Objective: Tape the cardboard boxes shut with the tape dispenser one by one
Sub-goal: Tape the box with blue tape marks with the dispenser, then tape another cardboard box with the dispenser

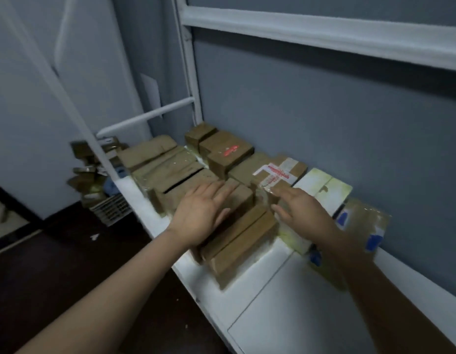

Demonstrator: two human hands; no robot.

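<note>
Several brown cardboard boxes lie on a white platform [262,282] against the grey wall. My left hand [201,213] lies flat, fingers straight, on a brown box [241,198] in the middle of the pile. My right hand [302,209] hovers with spread fingers over the boxes just to its right, near a box with red-printed tape [278,173]. A long brown box [243,241] lies below both hands at the platform's front. No tape dispenser is visible. The picture is motion-blurred.
A white box [324,190] and a box with blue labels [362,226] sit to the right by the wall. More boxes [221,149] are stacked further back. A white bed-frame rail [150,114] and ladder stand at the left. Clutter and a basket [109,208] lie on the dark floor.
</note>
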